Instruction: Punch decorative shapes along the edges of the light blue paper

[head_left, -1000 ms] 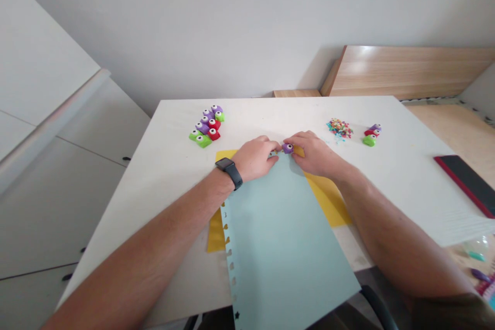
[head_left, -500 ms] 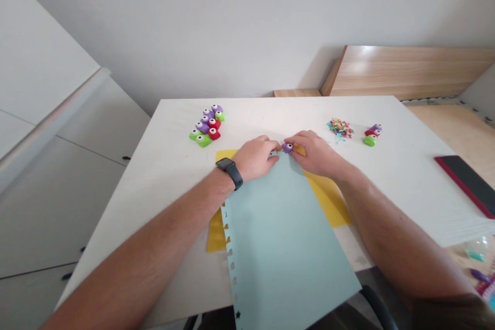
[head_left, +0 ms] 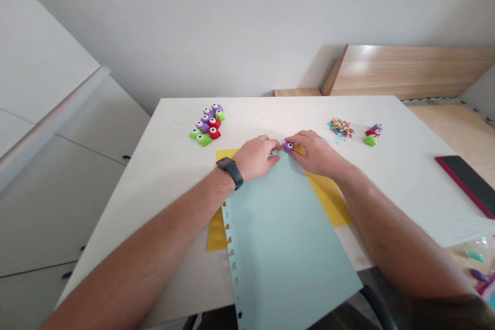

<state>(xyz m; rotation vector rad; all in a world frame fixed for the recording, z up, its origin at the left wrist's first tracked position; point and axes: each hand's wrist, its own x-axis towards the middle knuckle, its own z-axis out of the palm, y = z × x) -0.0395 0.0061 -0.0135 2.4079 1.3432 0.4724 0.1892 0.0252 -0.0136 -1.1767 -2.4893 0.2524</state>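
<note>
- Head view: a white table [head_left: 174,175] seen from above, with two bare hands meeting near its middle, over the far edge of a pale blue sheet [head_left: 286,216].
- Purple piece with a cartoon eye [head_left: 288,147]: it sits at that far edge, between the two hands, just beside the left fingertips.
- Right hand [head_left: 315,154]: thumb and forefinger pinch the purple piece from its right side.
- Left hand [head_left: 255,157]: curved over the sheet's far left corner, thumb and forefinger a little apart, with small punched shapes showing between them. A dark smartwatch [head_left: 231,170] is on the wrist.
- Blue sheet: lies over a yellow sheet [head_left: 328,198] and reaches past the table's near edge; cutouts run down its left side.
- Far left: a cluster of purple, green and red eyed pieces [head_left: 209,126].
- Far right: a pile of colourful paper bits [head_left: 340,128], then three more eyed pieces [head_left: 373,135].
- Right side: a black, red-edged flat object [head_left: 467,183].
</note>
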